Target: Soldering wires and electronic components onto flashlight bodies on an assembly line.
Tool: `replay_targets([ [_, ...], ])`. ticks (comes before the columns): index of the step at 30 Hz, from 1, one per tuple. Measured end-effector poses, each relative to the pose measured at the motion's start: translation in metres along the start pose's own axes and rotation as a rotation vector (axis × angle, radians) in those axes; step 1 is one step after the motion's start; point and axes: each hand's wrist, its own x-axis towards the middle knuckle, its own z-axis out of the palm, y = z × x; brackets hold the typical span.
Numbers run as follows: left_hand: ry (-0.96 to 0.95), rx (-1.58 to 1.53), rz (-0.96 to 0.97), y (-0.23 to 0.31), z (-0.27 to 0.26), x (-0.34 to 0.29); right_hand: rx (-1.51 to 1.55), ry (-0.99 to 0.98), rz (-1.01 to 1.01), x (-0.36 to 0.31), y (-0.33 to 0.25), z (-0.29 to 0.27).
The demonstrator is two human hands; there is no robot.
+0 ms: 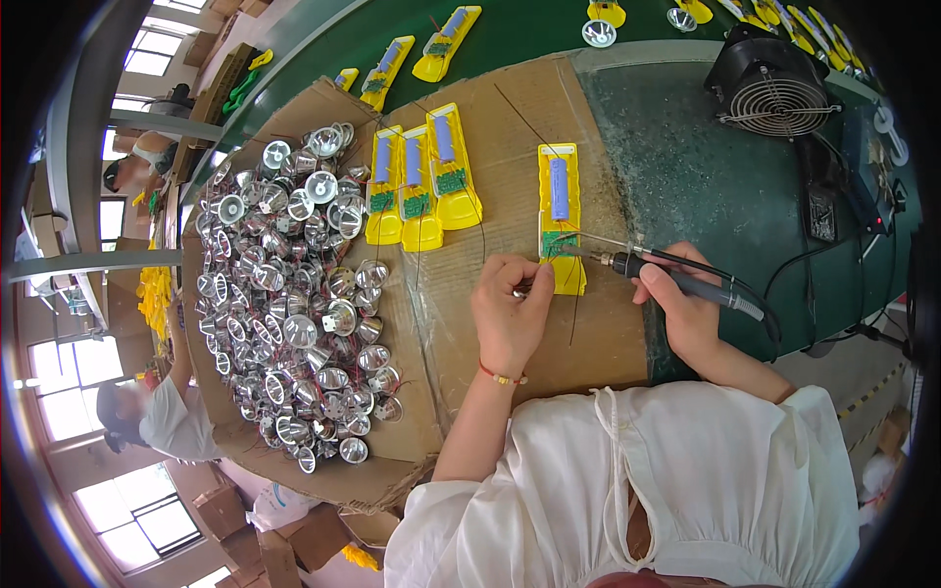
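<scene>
In my right hand [684,306] is a soldering iron [704,286] with a thin metal feed tube alongside it. Its tip reaches left to the green circuit board [555,244] in a yellow plastic housing [571,280]. A blue cylindrical battery [560,188] sits in the far part of that housing. My left hand [510,312] is closed beside the near left end of the housing, fingers pinched near the board. A sliver of a silvery reflector cup [521,291] shows between its fingers; the rest is hidden. Thin dark wires stick out from the housing's ends.
A cardboard box holds many silvery reflector cups [299,331] at the left. Three filled yellow housings [423,231] lie beyond my left hand on cardboard [510,118]. A black fan [774,93] stands at the far right. Cables trail across the green bench [676,167]. Other people are at the left.
</scene>
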Motion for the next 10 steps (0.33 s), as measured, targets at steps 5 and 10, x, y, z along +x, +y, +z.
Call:
replay_targets([
  [5,-0.002,0.029,0.001,0.0035,-0.0005,0.0019,-0.001,-0.025,-0.032,-0.0023,-0.0019,-0.0028],
  [10,-0.004,0.046,-0.01,0.0027,-0.0014,0.0012,-0.072,-0.084,-0.073,-0.001,0.0004,-0.0054],
])
